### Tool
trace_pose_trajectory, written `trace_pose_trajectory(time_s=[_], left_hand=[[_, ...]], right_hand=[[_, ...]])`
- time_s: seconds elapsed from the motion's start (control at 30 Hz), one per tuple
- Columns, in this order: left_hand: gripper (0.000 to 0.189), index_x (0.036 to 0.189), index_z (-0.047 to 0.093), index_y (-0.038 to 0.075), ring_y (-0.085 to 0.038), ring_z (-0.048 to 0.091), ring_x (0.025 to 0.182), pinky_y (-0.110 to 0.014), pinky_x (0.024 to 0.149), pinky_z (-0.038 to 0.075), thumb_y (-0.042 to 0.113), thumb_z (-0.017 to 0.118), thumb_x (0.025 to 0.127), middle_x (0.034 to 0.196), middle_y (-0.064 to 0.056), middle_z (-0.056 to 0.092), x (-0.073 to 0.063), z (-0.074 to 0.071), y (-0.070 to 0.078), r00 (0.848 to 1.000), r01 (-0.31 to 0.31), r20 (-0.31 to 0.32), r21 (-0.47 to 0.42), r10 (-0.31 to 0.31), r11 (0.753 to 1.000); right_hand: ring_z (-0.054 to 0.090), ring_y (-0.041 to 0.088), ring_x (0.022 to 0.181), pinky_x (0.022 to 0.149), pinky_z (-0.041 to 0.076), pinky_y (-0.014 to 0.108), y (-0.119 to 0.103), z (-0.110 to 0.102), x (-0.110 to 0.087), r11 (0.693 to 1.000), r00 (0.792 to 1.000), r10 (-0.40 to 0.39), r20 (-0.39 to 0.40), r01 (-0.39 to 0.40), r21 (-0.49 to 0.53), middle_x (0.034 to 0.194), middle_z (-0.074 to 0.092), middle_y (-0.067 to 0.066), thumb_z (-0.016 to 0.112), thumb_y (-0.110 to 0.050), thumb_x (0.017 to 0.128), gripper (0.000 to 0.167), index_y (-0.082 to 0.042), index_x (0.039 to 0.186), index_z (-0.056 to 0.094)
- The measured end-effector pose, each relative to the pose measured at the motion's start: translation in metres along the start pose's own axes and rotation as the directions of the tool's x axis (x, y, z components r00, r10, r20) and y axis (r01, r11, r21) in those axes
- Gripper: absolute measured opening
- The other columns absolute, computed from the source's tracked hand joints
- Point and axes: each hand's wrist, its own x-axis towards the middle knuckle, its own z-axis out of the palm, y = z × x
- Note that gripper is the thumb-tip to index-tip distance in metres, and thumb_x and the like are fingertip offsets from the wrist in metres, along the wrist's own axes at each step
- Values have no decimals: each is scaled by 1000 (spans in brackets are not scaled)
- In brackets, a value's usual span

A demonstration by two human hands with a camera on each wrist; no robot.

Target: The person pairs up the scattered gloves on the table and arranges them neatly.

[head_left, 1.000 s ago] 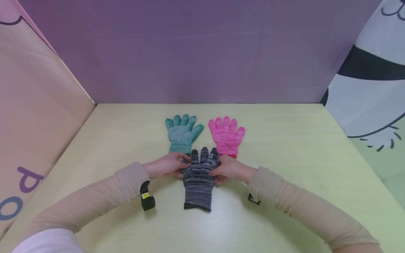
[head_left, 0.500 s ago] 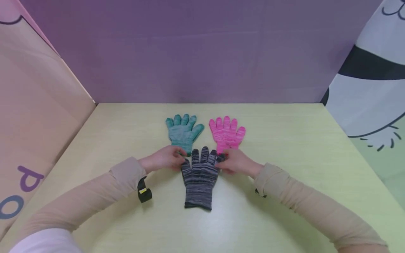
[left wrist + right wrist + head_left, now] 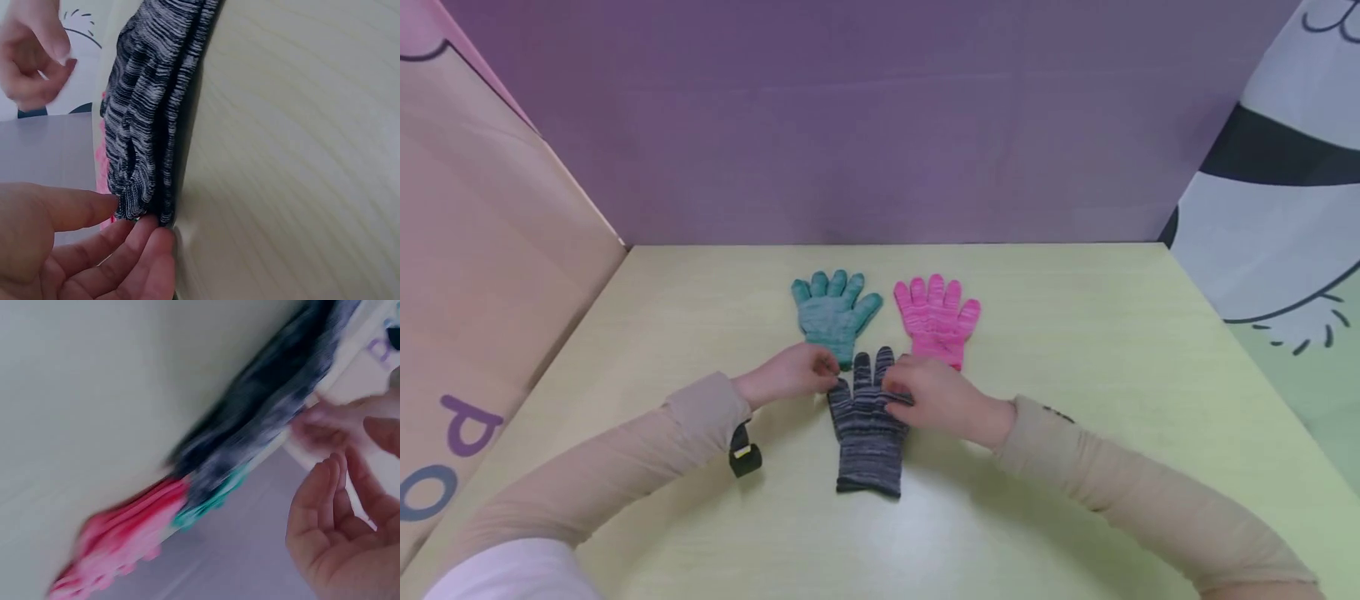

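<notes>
A black-and-grey striped knit glove [image 3: 870, 457] lies on the table, fingers pointing away and cuff toward me. At its left outer finger is my left hand [image 3: 792, 373]; in the left wrist view the thumb and fingers [image 3: 81, 209] pinch that fingertip. My right hand [image 3: 946, 400] hovers over the glove's right side and hides its right fingers from the head view. In the right wrist view its loosely curved fingers [image 3: 312, 494] hold nothing and stand apart from the glove.
Beyond the striped glove, a teal glove [image 3: 826, 321] lies at left and a pink glove [image 3: 936, 321] at right, both fingers-away. The pale wooden table [image 3: 1075, 333] ends at a purple back panel [image 3: 880, 125], with printed panels on both sides.
My right hand has let go of the glove's right outer finger and moved left and up over it. My left hand shifted outward and up to the left outer fingertip. The gloves stay in place.
</notes>
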Motion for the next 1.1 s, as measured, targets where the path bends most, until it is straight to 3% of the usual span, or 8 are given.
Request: trace_pose_trajectory(time_s=[0.1, 0.23, 0.47, 0.7, 0.83, 1.1], left_hand=[[19, 100, 66, -2, -17, 62, 79, -33, 76, 53, 12, 64, 87, 92, -12, 69, 2, 2, 0, 1000, -8, -15, 56, 9, 998], [16, 98, 68, 1, -15, 60, 77, -31, 75, 52, 12, 65, 87, 90, -9, 69, 5, 5, 0, 1000, 5, -15, 83, -3, 997], [11, 93, 68, 2, -13, 59, 73, -27, 69, 51, 10, 66, 86, 85, -7, 68, 8, 9, 0, 1000, -2, -17, 89, 3, 996], [4, 84, 67, 4, -13, 55, 70, -26, 67, 48, 7, 68, 84, 77, -4, 65, 9, 12, 0, 999, -35, -22, 117, 38, 993], [3, 82, 65, 3, -12, 54, 69, -25, 66, 47, 5, 68, 83, 76, -4, 63, 10, 13, 0, 997, -71, -25, 140, 75, 988], [5, 80, 65, 4, -12, 51, 68, -25, 65, 45, 5, 69, 82, 73, -2, 60, 10, 11, 1, 994, -98, -32, 155, 104, 983]], right_hand=[[57, 10, 80, 72, 51, 21, -17, 5, -2, 994, 990, -105, 97, 106, -6, 89, 64, 0, 70, -18, 84, 14, -10, 94, 68], [57, 9, 83, 77, 50, 19, -30, 15, -4, 979, 955, -201, 218, 206, 1, 91, 63, -2, 70, -23, 84, 17, -12, 97, 68], [55, 6, 83, 79, 47, 17, -36, 32, -6, 972, 921, -224, 319, 236, 2, 90, 61, -5, 73, -29, 81, 22, -14, 96, 68], [52, 7, 76, 70, 45, 17, -38, 38, -3, 962, 927, -228, 297, 262, -80, 81, 55, -7, 72, -21, 79, 9, -16, 81, 64], [50, 6, 69, 63, 43, 17, -39, 38, -1, 962, 932, -229, 282, 261, -83, 74, 53, -8, 70, -14, 78, 13, -16, 71, 60], [47, 7, 67, 62, 43, 21, -43, 38, -3, 969, 947, -157, 280, 202, -140, 71, 47, -10, 75, -22, 72, 18, -17, 72, 57]])
